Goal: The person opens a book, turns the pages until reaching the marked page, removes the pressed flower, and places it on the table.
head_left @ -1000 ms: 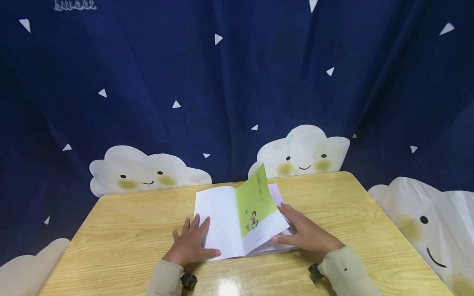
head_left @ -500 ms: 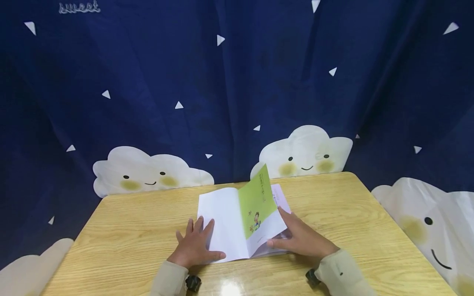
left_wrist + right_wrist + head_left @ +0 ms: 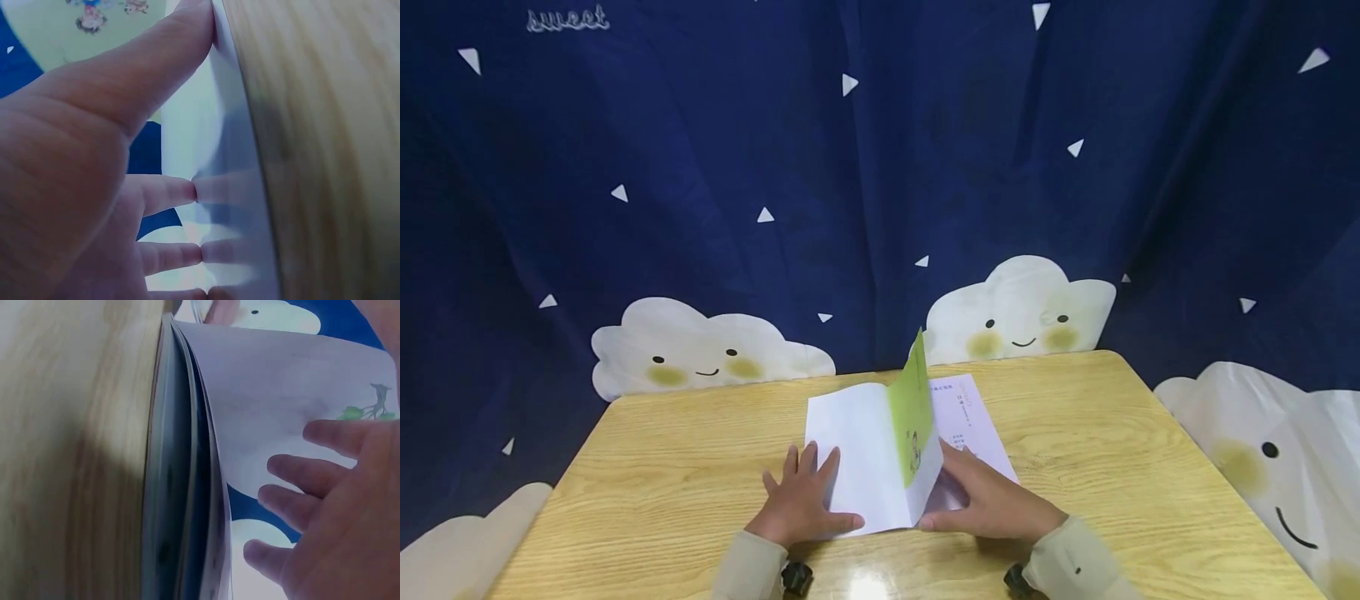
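And there's the dark-blue, cloud-printed fabric curtain beyond the fingers, the yellow wood-grain worktop beneath them! The open paper book lies between both hands, its green-and-white paper leaf raised beside the right fingers. Right hand: fingers extended and apart behind that leaf. Left hand: fingers spread wide, resting on the white left page!

Book: left page plain white; raised leaf lime green over white, bearing small printed figure; page beneath pale lilac, dark print.
Desk: honey-yellow, streaked wood grain.
Sleeves: beige.
Wrist devices: black.
Curtain: navy, scattered white triangles, pale outlined "sweet" lettering, white clouds with yellow cheeks, black eyes and smiles.
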`<state>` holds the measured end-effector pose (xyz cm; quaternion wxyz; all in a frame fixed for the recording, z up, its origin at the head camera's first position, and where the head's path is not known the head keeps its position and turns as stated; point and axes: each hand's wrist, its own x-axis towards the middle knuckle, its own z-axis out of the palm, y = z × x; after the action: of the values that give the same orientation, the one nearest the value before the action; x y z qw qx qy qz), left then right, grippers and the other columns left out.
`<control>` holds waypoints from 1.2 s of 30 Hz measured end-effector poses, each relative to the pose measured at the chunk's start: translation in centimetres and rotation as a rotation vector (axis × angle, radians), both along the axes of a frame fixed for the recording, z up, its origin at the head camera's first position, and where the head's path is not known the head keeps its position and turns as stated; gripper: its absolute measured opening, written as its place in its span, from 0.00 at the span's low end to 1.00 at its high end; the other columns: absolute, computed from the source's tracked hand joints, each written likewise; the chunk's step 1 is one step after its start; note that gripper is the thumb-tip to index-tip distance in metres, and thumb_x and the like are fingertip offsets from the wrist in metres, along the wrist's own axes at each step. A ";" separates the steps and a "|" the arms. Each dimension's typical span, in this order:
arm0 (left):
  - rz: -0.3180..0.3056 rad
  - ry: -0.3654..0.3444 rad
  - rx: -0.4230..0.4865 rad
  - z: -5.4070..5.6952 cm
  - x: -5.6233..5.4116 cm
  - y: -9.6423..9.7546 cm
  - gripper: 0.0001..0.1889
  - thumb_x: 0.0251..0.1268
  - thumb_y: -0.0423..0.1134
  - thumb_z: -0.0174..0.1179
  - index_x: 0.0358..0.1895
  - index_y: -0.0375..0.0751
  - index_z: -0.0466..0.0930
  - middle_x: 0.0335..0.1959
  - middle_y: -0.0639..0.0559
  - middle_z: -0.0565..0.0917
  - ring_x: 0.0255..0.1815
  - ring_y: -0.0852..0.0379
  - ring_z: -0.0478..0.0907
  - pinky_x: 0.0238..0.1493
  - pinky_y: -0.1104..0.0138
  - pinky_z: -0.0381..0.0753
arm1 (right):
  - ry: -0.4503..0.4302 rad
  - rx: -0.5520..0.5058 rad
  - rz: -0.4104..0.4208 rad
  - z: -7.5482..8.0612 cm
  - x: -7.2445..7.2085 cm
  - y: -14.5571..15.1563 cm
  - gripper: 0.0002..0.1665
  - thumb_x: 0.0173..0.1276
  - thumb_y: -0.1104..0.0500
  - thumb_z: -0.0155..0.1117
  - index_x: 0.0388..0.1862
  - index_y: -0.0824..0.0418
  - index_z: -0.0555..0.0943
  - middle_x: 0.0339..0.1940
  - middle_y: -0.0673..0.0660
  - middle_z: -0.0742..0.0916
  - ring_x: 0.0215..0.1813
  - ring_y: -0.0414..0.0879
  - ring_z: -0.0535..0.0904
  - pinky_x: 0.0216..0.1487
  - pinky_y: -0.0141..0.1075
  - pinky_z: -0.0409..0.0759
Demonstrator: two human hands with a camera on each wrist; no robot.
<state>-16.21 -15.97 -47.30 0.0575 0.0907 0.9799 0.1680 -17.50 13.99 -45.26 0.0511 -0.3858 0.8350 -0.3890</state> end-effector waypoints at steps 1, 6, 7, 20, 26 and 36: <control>-0.001 0.000 -0.005 -0.1 0.0 0.1 0.59 0.37 0.76 0.64 0.73 0.45 0.61 0.74 0.32 0.55 0.73 0.26 0.45 0.55 0.21 0.43 | 0.001 0.018 -0.007 0.0 0.1 -0.1 0.57 0.57 0.35 0.69 0.78 0.43 0.51 0.77 0.47 0.61 0.76 0.48 0.56 0.72 0.51 0.57; -0.006 0.013 0.001 -0.1 0.1 0.4 0.59 0.37 0.76 0.65 0.73 0.44 0.62 0.73 0.30 0.54 0.73 0.29 0.46 0.57 0.23 0.44 | -0.037 0.106 -0.044 -0.2 0.6 -0.7 0.62 0.53 0.29 0.67 0.79 0.50 0.50 0.78 0.51 0.59 0.77 0.53 0.52 0.72 0.58 0.51; -0.008 0.024 0.004 -0.1 0.2 0.4 0.58 0.36 0.75 0.65 0.72 0.44 0.63 0.72 0.30 0.55 0.73 0.29 0.47 0.57 0.23 0.45 | -0.047 0.119 -0.043 -0.2 0.6 -0.8 0.63 0.52 0.28 0.67 0.79 0.49 0.50 0.78 0.51 0.58 0.77 0.54 0.51 0.72 0.59 0.49; -0.016 0.089 -0.020 -0.5 -0.1 -0.1 0.58 0.35 0.76 0.65 0.72 0.47 0.64 0.70 0.32 0.59 0.72 0.33 0.52 0.57 0.23 0.44 | -0.003 0.188 -0.003 -0.5 0.7 -2.8 0.63 0.53 0.25 0.63 0.79 0.48 0.48 0.79 0.50 0.56 0.78 0.52 0.50 0.72 0.63 0.41; -0.026 0.127 0.052 -0.5 -0.3 -0.6 0.54 0.32 0.72 0.70 0.70 0.52 0.67 0.69 0.35 0.62 0.70 0.34 0.56 0.57 0.23 0.43 | -0.014 0.205 0.033 -0.5 0.4 -3.8 0.63 0.53 0.24 0.62 0.79 0.51 0.51 0.79 0.53 0.57 0.78 0.52 0.50 0.72 0.62 0.41; -0.154 0.076 0.302 -0.2 -1.6 -4.9 0.36 0.68 0.50 0.58 0.76 0.45 0.55 0.69 0.45 0.69 0.69 0.42 0.65 0.61 0.37 0.59 | -0.002 0.258 0.041 -0.7 0.1 -4.7 0.62 0.53 0.22 0.59 0.78 0.53 0.55 0.78 0.58 0.59 0.77 0.54 0.52 0.72 0.61 0.45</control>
<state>-17.82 -20.91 -47.45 0.0189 0.1791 0.9352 0.3050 -17.39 9.33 -45.92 0.1090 -0.3925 0.8701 -0.2775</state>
